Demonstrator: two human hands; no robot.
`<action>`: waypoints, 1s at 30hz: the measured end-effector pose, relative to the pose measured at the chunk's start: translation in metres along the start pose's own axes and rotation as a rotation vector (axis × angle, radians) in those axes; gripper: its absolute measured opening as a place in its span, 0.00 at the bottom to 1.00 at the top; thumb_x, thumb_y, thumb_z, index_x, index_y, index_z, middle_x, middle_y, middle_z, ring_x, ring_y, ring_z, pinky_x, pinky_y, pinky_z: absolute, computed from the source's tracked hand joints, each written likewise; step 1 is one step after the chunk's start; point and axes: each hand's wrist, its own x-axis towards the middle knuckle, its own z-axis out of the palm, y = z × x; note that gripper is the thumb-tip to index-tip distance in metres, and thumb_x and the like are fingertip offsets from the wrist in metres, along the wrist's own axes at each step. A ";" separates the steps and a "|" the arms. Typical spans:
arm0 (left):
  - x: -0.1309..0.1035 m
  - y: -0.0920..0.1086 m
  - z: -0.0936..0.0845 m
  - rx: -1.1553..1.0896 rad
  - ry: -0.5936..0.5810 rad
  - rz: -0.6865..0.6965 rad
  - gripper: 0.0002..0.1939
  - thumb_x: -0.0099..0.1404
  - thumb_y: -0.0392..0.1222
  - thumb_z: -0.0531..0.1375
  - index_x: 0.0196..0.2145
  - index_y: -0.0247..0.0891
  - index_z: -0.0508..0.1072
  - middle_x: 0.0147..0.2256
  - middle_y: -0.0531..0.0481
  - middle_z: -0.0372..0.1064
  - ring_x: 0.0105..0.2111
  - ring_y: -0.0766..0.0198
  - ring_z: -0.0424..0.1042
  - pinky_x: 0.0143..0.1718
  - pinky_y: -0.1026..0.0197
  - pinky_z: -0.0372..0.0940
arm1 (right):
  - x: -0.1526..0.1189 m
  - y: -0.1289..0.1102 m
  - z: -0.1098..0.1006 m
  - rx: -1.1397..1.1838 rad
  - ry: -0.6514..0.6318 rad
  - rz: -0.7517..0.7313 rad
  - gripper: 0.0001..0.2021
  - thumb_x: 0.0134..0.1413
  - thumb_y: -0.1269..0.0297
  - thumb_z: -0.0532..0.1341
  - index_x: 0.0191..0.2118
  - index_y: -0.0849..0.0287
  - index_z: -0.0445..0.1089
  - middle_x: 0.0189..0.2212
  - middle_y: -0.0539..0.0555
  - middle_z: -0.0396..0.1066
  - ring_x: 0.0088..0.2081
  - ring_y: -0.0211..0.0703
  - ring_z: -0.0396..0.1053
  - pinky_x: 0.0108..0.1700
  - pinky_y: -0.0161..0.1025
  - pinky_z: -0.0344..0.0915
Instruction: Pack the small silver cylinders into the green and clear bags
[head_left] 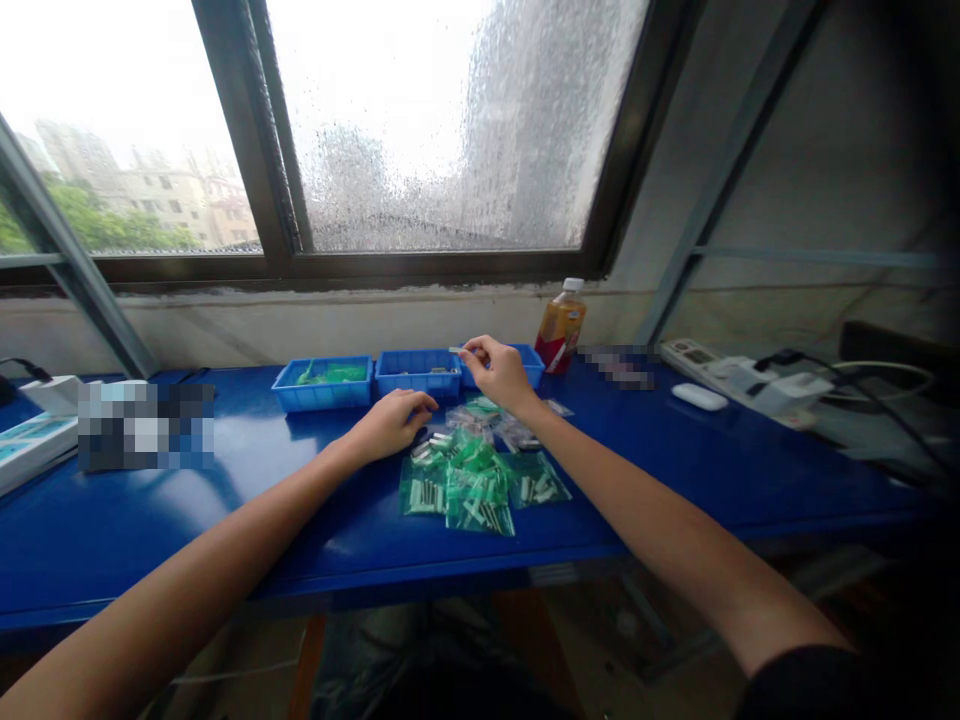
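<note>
My right hand (496, 372) is raised over the blue bins, its thumb and fingers pinching a small pale strip-like piece (454, 350). Lower and to the left, my left hand (391, 424) is at the front of the middle blue bin (415, 383). Its fingers are curled inward, and what they hold, if anything, is hidden. Just in front of both hands lies a pile of green-tinted plastic bags (480, 485) with small pale and metallic pieces inside. Clear plastic bags (517, 432) lie behind them, partly under my right forearm.
A left blue bin (322, 398) holds green bags; a right blue bin (531, 366) is partly hidden by my right hand. Behind stands a drink bottle (562, 325). Power strips (37, 440) and a white oval case (699, 397) lie at the sides of the blue table (300, 540).
</note>
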 end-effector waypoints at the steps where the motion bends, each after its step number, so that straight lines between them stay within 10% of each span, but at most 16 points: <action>1: -0.001 0.000 -0.001 0.052 -0.028 0.055 0.10 0.61 0.37 0.53 0.38 0.38 0.73 0.36 0.46 0.72 0.38 0.60 0.68 0.42 0.57 0.62 | 0.002 0.005 0.000 -0.032 0.020 0.036 0.12 0.54 0.58 0.54 0.35 0.61 0.68 0.20 0.50 0.67 0.23 0.37 0.62 0.29 0.33 0.56; 11: -0.001 0.009 -0.008 0.141 -0.254 0.192 0.12 0.63 0.41 0.53 0.37 0.39 0.75 0.36 0.46 0.72 0.39 0.61 0.69 0.43 0.61 0.62 | 0.003 0.022 0.017 -0.170 -0.053 0.082 0.12 0.52 0.55 0.57 0.32 0.58 0.71 0.21 0.51 0.68 0.23 0.38 0.64 0.27 0.33 0.54; 21: -0.002 0.017 -0.007 0.103 -0.238 -0.002 0.10 0.57 0.41 0.56 0.34 0.37 0.75 0.30 0.49 0.74 0.30 0.63 0.71 0.33 0.64 0.63 | 0.002 0.007 0.003 -0.095 -0.011 0.047 0.19 0.58 0.53 0.49 0.37 0.61 0.70 0.20 0.51 0.68 0.23 0.37 0.64 0.27 0.33 0.53; 30: 0.000 -0.003 -0.012 0.384 -0.119 -0.222 0.10 0.59 0.42 0.52 0.33 0.41 0.73 0.29 0.50 0.73 0.29 0.61 0.70 0.27 0.63 0.58 | -0.019 -0.026 0.014 -0.043 -0.382 -0.184 0.14 0.58 0.57 0.52 0.36 0.58 0.71 0.24 0.51 0.69 0.25 0.35 0.62 0.28 0.33 0.51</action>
